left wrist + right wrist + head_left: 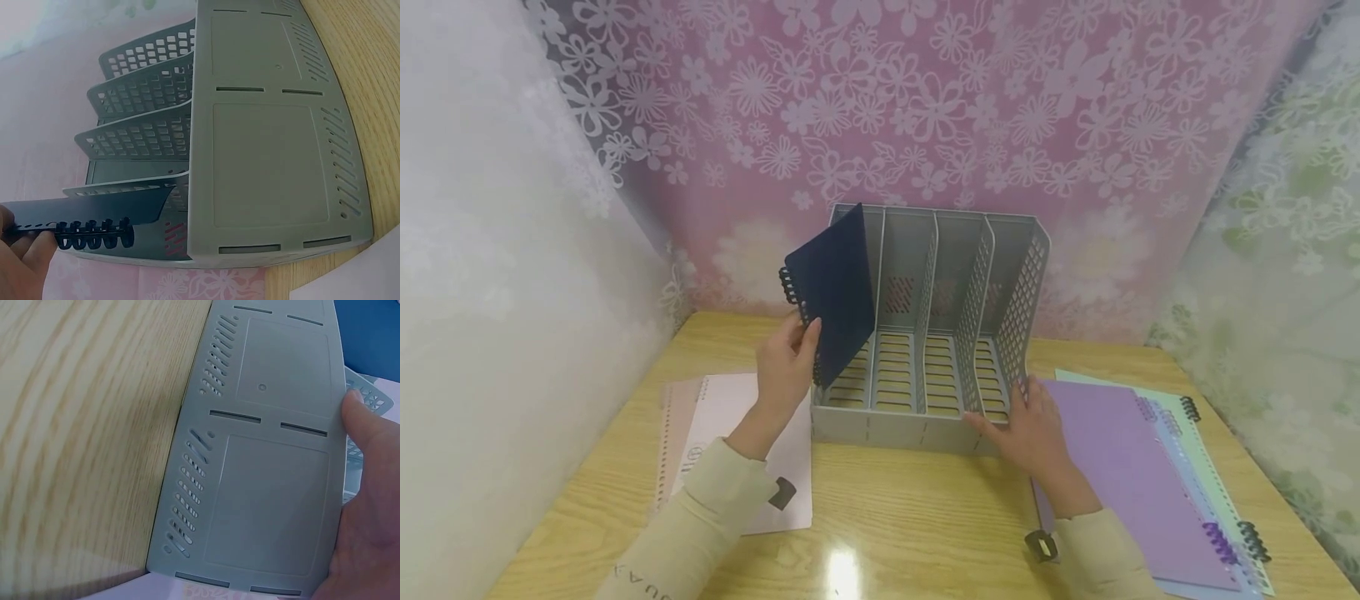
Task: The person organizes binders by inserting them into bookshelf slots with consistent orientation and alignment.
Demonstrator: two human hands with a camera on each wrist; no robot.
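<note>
A dark navy ring-bound notebook (838,292) is tilted over the leftmost slot of a grey file organizer (895,429). My left hand (787,354) pinches it by its ringed edge, thumb on the cover. The black rings (94,232) show plainly in the left wrist view, with the cover's lower part inside the slot. At the organizer's front right corner rests my right hand (1030,429), its thumb over the front rim and its fingers along the right side. The right wrist view shows that hand (369,506) against the organizer's edge.
Left of the organizer lie a pale pink notebook (730,417) and a beige-pink one (676,417) beneath it. To the right are a purple notebook (1112,475) and a mint-green one (1187,442), overlapping. A pink flowered curtain (887,108) hangs behind the wooden table (880,517).
</note>
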